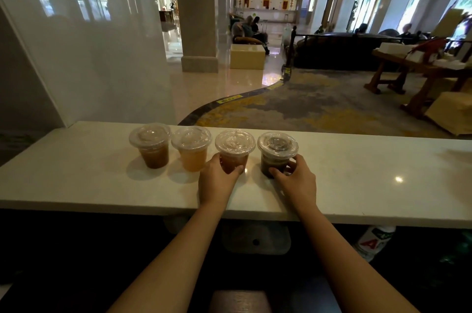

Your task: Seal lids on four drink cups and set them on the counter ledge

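A row of clear lidded plastic cups stands on the white counter ledge [102, 185]. From the left: a brown drink [153, 152], a pale orange drink [192, 154], a reddish drink [233, 153] and a dark drink [275, 157]. Each carries a clear flat lid. My left hand [217, 181] wraps the base of the reddish cup. My right hand [296, 181] grips the lower part of the dark cup. Both cups rest upright on the ledge.
A white wall panel [89, 57] rises behind the ledge's left end. Beyond the ledge lies a lobby floor with a wooden table [421, 70] at right. Under the ledge sit a bottle with a red and white label [373, 241] and a dark surface.
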{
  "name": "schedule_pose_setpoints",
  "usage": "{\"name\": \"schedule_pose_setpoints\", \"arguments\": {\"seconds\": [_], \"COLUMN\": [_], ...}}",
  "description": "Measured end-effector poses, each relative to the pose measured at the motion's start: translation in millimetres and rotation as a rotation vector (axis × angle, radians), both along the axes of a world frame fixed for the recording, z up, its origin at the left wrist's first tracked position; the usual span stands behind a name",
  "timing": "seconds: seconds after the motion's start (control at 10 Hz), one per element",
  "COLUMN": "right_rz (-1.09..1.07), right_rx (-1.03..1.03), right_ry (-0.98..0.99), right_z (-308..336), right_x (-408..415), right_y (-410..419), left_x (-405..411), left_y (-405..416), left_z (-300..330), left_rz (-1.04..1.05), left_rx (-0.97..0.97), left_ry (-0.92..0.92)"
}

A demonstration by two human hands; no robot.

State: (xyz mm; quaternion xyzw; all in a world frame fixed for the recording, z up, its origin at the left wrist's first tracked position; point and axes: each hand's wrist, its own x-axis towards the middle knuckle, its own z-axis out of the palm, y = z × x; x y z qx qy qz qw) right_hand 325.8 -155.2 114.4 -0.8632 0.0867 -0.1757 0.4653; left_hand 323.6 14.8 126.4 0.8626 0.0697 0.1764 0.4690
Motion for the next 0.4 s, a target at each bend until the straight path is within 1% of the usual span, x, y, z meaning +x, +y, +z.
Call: {"name": "schedule_pose_setpoints", "arguments": {"seconds": [0.2,0.4], "right_rz": [0.0,0.037], "right_rx": [-0.003,0.014], "right_ry": [0.005,0.059], "right_z": [-2.0,4.1], "right_x": [2.3,0.2], "right_y": [-1.4,-1.6], "left_x": [2.2,1.2], "left_y": [-0.1,1.7], "left_z": [-1.0,-2.4], "left_rz": [0.002,-0.04], "left_rx": [0.016,-0.001], "left_ry": [0.009,-0.008]}}
